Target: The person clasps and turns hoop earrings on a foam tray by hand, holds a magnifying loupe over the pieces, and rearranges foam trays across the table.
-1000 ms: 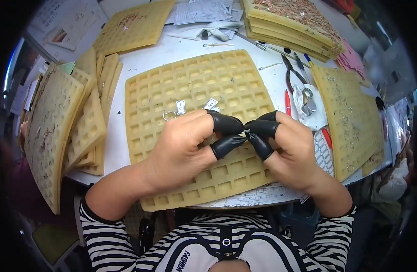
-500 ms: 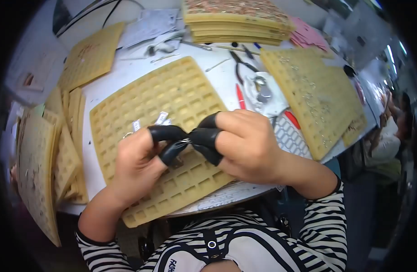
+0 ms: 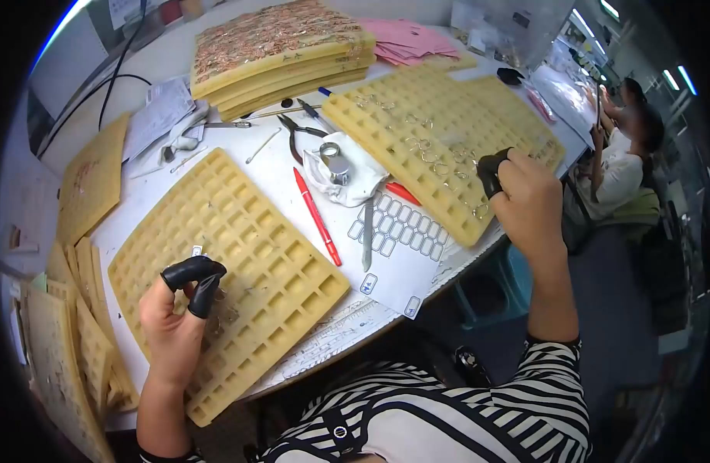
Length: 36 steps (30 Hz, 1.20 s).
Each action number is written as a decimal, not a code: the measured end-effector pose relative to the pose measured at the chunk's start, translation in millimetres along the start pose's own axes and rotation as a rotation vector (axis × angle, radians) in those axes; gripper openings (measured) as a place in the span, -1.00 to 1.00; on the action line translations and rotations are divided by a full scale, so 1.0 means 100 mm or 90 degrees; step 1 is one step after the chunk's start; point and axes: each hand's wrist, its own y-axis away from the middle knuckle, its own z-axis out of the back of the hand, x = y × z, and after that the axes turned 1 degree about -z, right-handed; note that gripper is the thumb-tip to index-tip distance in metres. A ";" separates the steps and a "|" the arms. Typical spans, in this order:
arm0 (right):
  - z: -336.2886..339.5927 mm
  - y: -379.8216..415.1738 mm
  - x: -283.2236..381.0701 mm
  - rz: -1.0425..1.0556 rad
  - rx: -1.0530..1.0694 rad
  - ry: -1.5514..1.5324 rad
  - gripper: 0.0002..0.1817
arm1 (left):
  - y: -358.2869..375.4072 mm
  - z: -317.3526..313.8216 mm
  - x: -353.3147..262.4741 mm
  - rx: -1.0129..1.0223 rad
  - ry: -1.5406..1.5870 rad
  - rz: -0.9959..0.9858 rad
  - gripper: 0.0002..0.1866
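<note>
Black finger covers are on both hands. Over the lower left of a yellow gridded foam board (image 3: 243, 212), my left hand (image 3: 177, 309) is closed in a pinch; what it holds is too small to name. A small white tag (image 3: 197, 251) lies just above it. On the right, my right hand (image 3: 525, 197) is closed at the edge of a second foam board (image 3: 393, 100), beside thin wire rings (image 3: 432, 154). Whether its fingertips hold a ring is hidden.
Between the boards lie a red pen (image 3: 316, 216), black pliers (image 3: 297, 139), a white cloth (image 3: 347, 185) and a printed sheet (image 3: 405, 255). Stacked foam boards (image 3: 293, 81) stand behind, with pink papers (image 3: 409, 40). More boards (image 3: 65, 339) lean at left. Two people (image 3: 621, 162) sit at far right.
The hands, together over the left board before, have parted. My right hand has moved right to the second board. The view has turned right, bringing more of the right side into sight.
</note>
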 end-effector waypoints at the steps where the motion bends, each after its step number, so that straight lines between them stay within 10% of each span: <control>1: 0.00 0.06 -0.07 0.004 0.019 0.030 -0.86 | 0.00 -0.01 0.01 0.003 0.000 -0.002 -0.85; 36: -0.61 -0.78 0.12 0.122 0.134 -0.095 -0.90 | -0.03 0.04 0.02 0.026 -0.039 -0.043 -0.81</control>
